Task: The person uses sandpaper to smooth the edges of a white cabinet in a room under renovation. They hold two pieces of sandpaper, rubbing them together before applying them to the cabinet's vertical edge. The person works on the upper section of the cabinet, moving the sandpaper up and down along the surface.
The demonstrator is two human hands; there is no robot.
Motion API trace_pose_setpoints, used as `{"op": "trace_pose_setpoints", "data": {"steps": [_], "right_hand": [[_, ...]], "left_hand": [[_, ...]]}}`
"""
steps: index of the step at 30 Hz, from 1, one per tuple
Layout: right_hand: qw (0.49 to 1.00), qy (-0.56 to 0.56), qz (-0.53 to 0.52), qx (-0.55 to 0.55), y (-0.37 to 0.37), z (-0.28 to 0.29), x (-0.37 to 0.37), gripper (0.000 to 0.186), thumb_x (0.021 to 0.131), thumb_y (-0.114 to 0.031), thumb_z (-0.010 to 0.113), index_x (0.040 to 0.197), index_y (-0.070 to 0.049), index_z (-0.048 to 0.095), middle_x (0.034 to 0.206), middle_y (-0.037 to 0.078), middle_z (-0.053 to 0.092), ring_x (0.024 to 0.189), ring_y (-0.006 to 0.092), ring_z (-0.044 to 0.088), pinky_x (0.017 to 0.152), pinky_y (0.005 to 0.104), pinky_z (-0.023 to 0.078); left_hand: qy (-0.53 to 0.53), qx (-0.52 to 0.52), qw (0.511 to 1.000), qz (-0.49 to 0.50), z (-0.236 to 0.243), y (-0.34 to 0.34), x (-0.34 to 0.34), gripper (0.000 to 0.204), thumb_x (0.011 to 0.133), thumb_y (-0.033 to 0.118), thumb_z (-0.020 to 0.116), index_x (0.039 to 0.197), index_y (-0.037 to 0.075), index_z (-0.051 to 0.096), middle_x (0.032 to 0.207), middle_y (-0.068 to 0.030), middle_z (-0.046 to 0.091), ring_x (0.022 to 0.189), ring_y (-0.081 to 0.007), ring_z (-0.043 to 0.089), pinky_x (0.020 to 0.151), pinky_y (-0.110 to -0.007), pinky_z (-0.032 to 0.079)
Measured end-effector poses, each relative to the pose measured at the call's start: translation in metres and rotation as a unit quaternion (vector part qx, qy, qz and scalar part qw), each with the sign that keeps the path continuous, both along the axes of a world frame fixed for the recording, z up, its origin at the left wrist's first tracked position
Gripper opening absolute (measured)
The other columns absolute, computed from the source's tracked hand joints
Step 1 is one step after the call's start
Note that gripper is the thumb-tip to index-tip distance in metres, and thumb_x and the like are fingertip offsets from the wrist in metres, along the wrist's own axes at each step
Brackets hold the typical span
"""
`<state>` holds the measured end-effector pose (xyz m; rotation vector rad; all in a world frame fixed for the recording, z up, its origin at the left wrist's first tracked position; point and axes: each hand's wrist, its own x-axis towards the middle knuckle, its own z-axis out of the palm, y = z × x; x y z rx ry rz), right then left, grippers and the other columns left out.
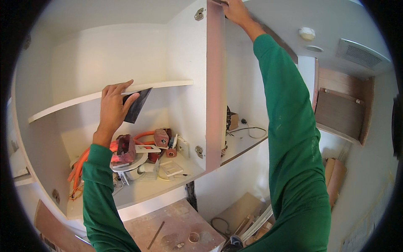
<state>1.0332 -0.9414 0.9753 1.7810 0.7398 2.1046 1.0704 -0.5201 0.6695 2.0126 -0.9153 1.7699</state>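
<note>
My left hand [112, 105] is raised in front of the cabinet's middle shelf [79, 100]. Between its thumb and fingers it grips a thin, dark flat plate [137, 107] with straight edges, tilted beside the shelf front. My right hand [237, 11] reaches up to the top end of a pinkish vertical strip [215, 84] on the cabinet's front edge. Its fingers are bent around a thin dark edge there; the picture's upper border cuts it off, so I cannot make out what it holds.
On the lower cabinet shelf lie red power tools [125, 149], an orange hose [79, 166] and white switch plates [171, 168]. Below stands a dusty board top [176, 222] with a thin stick. A black cable [252, 128] lies in the right compartment. A wooden wall cabinet [342, 107] hangs at right.
</note>
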Motion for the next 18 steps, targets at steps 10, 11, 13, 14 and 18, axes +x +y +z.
{"op": "trace_pose_setpoints", "data": {"steps": [10,11,13,14,18], "right_hand": [[0.999,0.040,0.035,0.003,0.023,0.007,0.001,0.039,0.086,-0.006,0.052,0.119,-0.012,0.072,0.120,0.020,0.066,0.114,0.0411,0.059,0.099,0.0469,0.048],[0.997,0.043,0.054,-0.035,0.018,0.007,-0.001,0.039,0.086,-0.006,0.052,0.119,-0.012,0.072,0.120,0.020,0.066,0.115,0.0406,0.059,0.099,0.0462,0.048],[0.999,0.017,0.016,-0.024,0.016,-0.010,0.001,0.039,0.086,-0.007,0.053,0.119,-0.011,0.072,0.118,0.021,0.067,0.114,0.0414,0.060,0.098,0.0460,0.049],[1.000,0.003,-0.001,-0.018,0.016,-0.021,0.002,0.038,0.086,-0.007,0.053,0.119,-0.011,0.072,0.117,0.022,0.068,0.113,0.0418,0.061,0.098,0.0459,0.049],[0.993,0.075,-0.085,0.019,0.018,-0.066,-0.002,0.043,0.087,-0.006,0.057,0.125,-0.021,0.071,0.124,0.010,0.064,0.114,0.0352,0.059,0.097,0.0479,0.048]], "left_hand": [[-0.002,0.001,1.000,0.014,0.000,0.001,0.001,0.044,0.094,0.037,0.067,0.129,0.010,0.067,0.120,-0.0119,0.067,0.113,-0.0311,0.055,0.106,-0.041,0.038],[-0.001,-0.001,1.000,0.010,0.001,-0.002,0.000,0.044,0.094,0.037,0.067,0.130,0.010,0.067,0.120,-0.0118,0.067,0.114,-0.0311,0.055,0.106,-0.041,0.038],[-0.002,-0.001,1.000,0.004,0.001,-0.003,0.002,0.044,0.094,0.037,0.068,0.129,0.010,0.067,0.122,-0.0116,0.067,0.114,-0.0310,0.055,0.106,-0.042,0.038],[-0.002,0.000,1.000,0.004,0.001,-0.001,0.002,0.044,0.094,0.037,0.068,0.129,0.011,0.067,0.122,-0.0116,0.067,0.114,-0.0309,0.055,0.106,-0.042,0.038],[-0.016,0.002,1.000,0.005,0.000,0.001,-0.001,0.046,0.093,0.038,0.068,0.126,0.007,0.068,0.118,-0.0107,0.069,0.110,-0.0295,0.058,0.105,-0.041,0.038]]}}
